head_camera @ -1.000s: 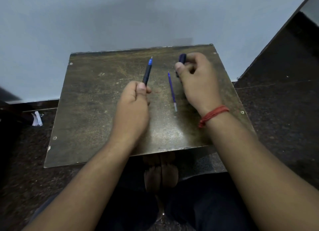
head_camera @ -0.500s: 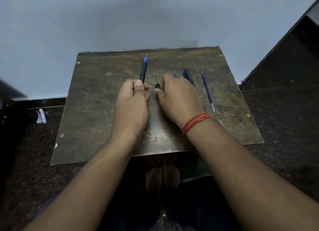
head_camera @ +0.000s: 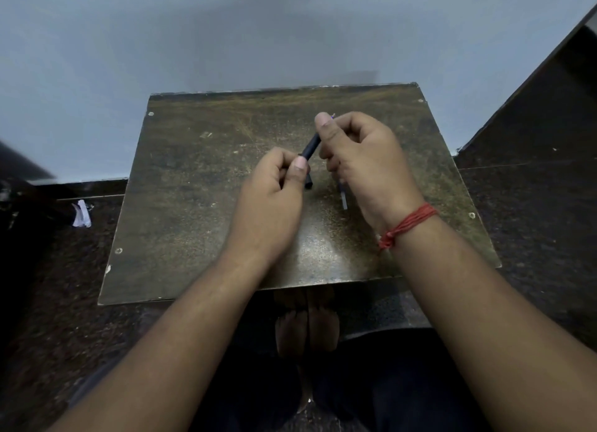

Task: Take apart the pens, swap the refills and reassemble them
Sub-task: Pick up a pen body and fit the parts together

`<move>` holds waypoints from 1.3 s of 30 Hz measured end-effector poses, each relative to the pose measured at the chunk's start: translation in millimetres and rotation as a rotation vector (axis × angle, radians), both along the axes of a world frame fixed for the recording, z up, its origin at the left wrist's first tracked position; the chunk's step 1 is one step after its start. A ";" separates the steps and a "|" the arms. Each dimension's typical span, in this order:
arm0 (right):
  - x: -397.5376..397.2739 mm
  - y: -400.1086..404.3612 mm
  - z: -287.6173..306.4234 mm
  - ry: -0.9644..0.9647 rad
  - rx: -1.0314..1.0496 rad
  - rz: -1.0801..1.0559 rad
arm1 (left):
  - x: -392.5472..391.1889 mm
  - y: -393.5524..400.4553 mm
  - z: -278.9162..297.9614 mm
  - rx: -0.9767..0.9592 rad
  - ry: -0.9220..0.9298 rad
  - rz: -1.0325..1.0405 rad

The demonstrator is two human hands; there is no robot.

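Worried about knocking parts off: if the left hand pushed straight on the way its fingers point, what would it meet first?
Most likely the right hand, since the left hand aims along the shared black pen; depth is uncertain.

Dark pen barrel tilted; refill flat on board.

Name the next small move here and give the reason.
Probably twist and pull the pen apart: the left hand and right hand each grip one end above the table, and a loose refill already lies by the right hand.
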State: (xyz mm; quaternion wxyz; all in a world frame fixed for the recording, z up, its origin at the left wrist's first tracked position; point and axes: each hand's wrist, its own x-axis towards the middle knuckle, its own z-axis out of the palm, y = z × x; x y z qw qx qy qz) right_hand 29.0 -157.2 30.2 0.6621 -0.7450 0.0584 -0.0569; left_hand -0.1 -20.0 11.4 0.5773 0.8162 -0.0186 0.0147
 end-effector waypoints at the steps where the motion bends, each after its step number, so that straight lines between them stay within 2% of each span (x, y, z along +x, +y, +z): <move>1: 0.3 0.4 -0.4 0.008 0.045 0.017 | -1.4 -0.7 0.4 0.023 -0.005 -0.010; 5: 2.0 -1.6 -1.8 0.035 0.184 0.035 | -2.9 -2.4 1.2 0.031 0.021 -0.021; 10: 5.0 -3.1 -3.3 -0.003 0.232 0.046 | -4.8 -7.2 -0.3 -0.065 0.069 -0.035; 22: 10.2 -3.5 -0.9 -0.042 0.358 0.130 | -1.4 -7.7 5.3 -0.551 0.294 -0.164; 26: 7.7 -0.9 -5.5 -0.016 0.331 0.137 | -1.5 -7.6 4.7 -0.519 0.284 -0.122; 31: 7.4 0.5 -8.2 -0.036 0.268 0.047 | -0.5 -6.5 3.3 -0.402 0.231 -0.076; 39: 6.5 -0.8 -3.8 0.031 0.378 0.101 | -1.4 -6.4 2.9 -0.415 0.249 -0.073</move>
